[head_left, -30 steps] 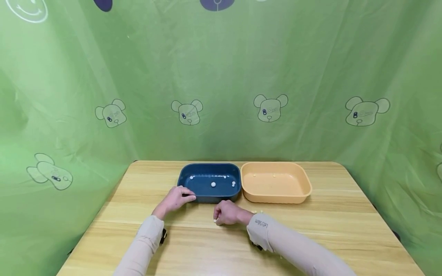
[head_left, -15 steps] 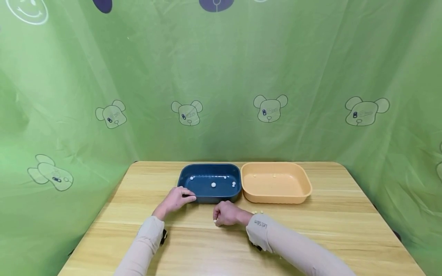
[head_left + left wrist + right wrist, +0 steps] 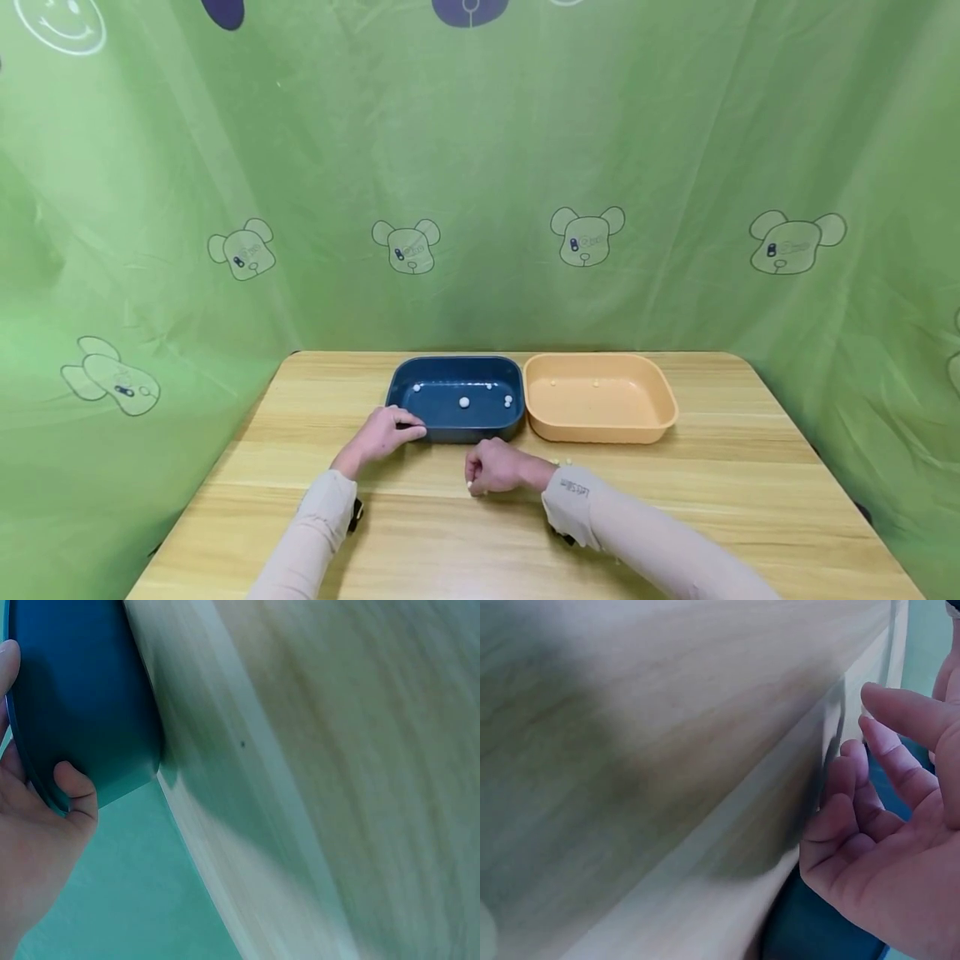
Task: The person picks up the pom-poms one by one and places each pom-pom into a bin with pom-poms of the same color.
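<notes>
My left hand [image 3: 381, 432] grips the near left corner of a dark blue tray [image 3: 457, 435]. In the left wrist view its thumb [image 3: 75, 784] presses the outer wall while the fingers go over the rim. Just in front of that tray, low over the table, my right hand [image 3: 495, 467] pinches a small white ball [image 3: 469, 484] between thumb and forefinger. The other fingers [image 3: 832, 817] are curled in the right wrist view. Several white balls of different sizes lie inside the blue tray, the largest ball [image 3: 464, 402] near its middle.
A light orange tray [image 3: 600, 434] stands against the blue one on the right, with a few tiny pale yellow balls [image 3: 596, 384] in it. More yellow bits [image 3: 568, 462] lie on the wooden table [image 3: 420, 542] behind my right wrist. Green cloth [image 3: 480, 308] hangs around the table.
My right hand has shifted slightly to the right and toward me, the white ball still between its fingertips. The left hand keeps its place on the blue tray.
</notes>
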`<action>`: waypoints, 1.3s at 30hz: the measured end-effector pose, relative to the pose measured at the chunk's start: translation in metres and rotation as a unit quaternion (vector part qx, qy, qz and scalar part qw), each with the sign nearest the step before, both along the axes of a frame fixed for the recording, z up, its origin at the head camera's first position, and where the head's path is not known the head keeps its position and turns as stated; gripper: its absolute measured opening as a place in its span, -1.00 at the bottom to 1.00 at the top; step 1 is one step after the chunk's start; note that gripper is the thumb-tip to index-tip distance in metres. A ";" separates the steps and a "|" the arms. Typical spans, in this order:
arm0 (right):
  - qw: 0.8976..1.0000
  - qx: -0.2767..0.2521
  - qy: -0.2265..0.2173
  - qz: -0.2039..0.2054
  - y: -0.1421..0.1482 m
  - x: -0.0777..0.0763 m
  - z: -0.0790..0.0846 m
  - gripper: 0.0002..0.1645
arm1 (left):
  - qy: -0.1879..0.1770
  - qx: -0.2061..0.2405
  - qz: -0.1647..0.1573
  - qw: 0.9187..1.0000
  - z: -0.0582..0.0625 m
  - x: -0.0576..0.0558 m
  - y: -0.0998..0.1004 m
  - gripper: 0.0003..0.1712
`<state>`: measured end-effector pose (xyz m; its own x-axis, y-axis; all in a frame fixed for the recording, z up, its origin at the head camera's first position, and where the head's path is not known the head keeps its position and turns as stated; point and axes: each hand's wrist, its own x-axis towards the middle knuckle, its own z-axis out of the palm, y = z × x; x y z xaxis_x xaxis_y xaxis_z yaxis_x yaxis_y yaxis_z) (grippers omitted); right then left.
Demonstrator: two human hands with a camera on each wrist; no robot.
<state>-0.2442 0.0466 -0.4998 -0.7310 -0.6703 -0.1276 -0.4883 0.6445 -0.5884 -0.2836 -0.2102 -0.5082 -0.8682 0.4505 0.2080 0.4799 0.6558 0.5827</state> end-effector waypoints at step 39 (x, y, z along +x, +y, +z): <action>0.995 -0.099 0.011 -0.022 0.025 -0.011 0.035 -0.89 | -0.012 0.019 0.002 1.000 0.003 0.003 0.002 -0.81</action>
